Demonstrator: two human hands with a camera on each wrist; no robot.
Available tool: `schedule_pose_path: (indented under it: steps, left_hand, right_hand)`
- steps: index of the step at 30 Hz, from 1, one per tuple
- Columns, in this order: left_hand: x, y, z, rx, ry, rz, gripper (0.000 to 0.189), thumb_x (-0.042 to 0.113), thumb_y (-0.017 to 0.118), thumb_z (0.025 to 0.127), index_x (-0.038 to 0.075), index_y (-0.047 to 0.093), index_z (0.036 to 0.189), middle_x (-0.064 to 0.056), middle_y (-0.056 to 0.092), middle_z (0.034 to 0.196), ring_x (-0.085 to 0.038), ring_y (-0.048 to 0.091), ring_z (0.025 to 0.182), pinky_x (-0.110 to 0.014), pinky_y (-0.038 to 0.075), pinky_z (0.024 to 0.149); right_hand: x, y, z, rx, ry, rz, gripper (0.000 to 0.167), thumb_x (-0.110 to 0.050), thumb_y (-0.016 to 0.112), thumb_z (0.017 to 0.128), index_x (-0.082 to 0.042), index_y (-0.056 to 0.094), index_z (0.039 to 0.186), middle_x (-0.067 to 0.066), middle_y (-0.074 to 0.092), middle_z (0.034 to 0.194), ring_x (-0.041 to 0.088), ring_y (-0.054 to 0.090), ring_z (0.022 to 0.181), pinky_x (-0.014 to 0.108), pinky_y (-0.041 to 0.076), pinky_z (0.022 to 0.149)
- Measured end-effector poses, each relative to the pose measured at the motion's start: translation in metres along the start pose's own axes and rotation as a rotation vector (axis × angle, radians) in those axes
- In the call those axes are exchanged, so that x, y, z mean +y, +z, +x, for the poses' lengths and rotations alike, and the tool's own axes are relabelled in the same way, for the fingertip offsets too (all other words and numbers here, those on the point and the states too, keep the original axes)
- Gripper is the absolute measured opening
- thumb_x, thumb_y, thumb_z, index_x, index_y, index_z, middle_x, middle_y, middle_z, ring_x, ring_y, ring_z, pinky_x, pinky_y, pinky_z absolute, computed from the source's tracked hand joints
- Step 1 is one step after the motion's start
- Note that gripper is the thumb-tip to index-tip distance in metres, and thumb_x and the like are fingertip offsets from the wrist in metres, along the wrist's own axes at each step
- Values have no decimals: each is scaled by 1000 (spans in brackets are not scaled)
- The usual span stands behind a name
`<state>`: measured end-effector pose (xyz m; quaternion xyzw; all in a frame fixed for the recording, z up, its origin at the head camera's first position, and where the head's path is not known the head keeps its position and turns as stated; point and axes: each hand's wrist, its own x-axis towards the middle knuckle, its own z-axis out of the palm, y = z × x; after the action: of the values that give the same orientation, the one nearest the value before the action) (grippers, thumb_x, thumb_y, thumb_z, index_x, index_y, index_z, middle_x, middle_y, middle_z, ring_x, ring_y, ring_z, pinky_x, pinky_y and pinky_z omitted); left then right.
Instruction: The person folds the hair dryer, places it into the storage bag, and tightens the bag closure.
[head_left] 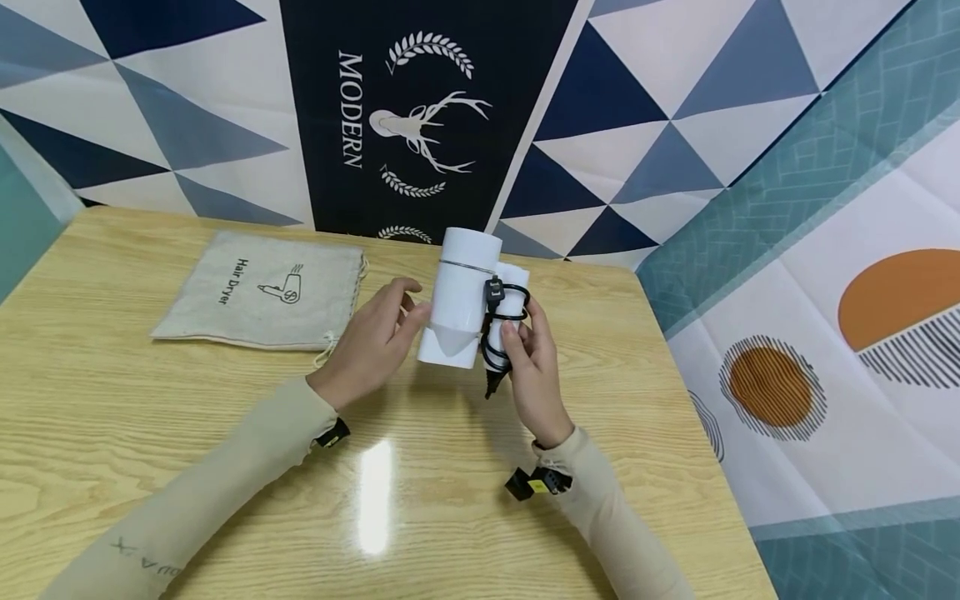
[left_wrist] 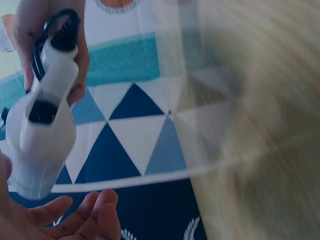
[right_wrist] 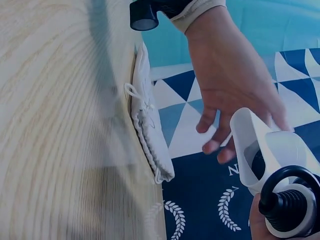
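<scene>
A white folding hair dryer (head_left: 461, 292) is held up over the table, its handle folded alongside the body. Black cord is wound around the handle, and a black plug (head_left: 493, 289) shows near the top. My right hand (head_left: 538, 379) grips the handle together with the wound cord. On the other side of the body is my left hand (head_left: 375, 346), its fingers loosely bent and the thumb tip right at the dryer's edge. From the right wrist view, the left hand (right_wrist: 232, 80) reaches beside the dryer's open white nozzle (right_wrist: 247, 150) without curling around it.
A grey drawstring bag (head_left: 202, 287) printed "Hair Dryer" lies flat at the back left of the wooden table (head_left: 450, 517). Patterned cloth (head_left: 630, 108) hangs behind the table, and another sheet (head_left: 825, 375) runs along its right side.
</scene>
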<state>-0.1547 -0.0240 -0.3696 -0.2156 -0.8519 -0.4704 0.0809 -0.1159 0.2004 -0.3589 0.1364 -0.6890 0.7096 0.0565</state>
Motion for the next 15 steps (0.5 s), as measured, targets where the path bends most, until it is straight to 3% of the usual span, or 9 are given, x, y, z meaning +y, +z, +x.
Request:
schedule_pose_path:
  steps: [7, 12, 15]
  left_hand:
    - [-15, -18, 6, 36, 0, 106, 47, 43, 45, 105, 3, 52, 129, -12, 58, 108, -24, 59, 89, -39, 52, 73]
    - [-36, -37, 15, 59, -21, 175, 42, 38, 50, 104, 3, 53, 126, -15, 58, 109, -28, 59, 89, -43, 50, 74]
    - [-49, -44, 18, 66, 0, 260, 39, 34, 52, 103, 1, 54, 125, -17, 60, 110, -30, 59, 87, -45, 50, 72]
  right_hand:
    - [1, -3, 2, 4, 0, 12, 48, -22, 45, 107, -16, 29, 153, 19, 54, 132, 26, 59, 111, 45, 54, 88]
    - [1, -3, 2, 6, 0, 3, 49, -21, 44, 107, -16, 28, 153, 20, 54, 132, 26, 59, 110, 40, 55, 86]
    - [1, -4, 2, 10, 5, 6, 50, -20, 44, 107, -14, 27, 154, 20, 53, 132, 25, 59, 110, 38, 55, 86]
